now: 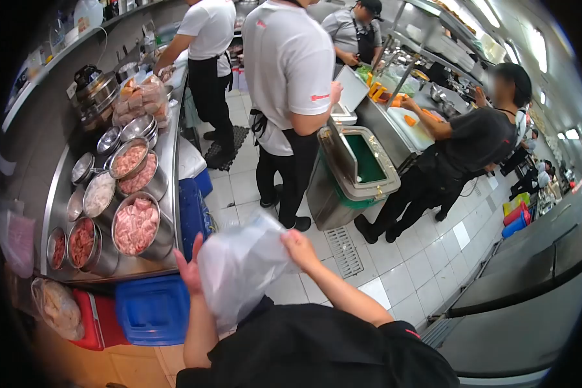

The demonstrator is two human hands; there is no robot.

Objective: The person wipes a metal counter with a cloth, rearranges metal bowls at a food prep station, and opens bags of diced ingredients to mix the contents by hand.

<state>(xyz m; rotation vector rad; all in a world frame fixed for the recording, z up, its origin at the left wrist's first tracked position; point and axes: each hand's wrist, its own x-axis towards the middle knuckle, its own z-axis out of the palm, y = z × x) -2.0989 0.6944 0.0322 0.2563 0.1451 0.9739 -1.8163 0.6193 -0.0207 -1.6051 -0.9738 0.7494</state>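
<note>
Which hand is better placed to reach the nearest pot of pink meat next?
Probably the left hand: it is closer to the meat pot, while the right hand grips the plastic bag farther away.

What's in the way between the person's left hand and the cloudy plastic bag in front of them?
Nothing that I can see. The left hand is right beside the plastic bag, though I can't tell whether it touches. The right hand pinches the bag's other side.

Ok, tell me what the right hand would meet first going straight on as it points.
The right hand would likely meet the plastic bag it pinches; what lies beyond is unclear in depth.
</note>
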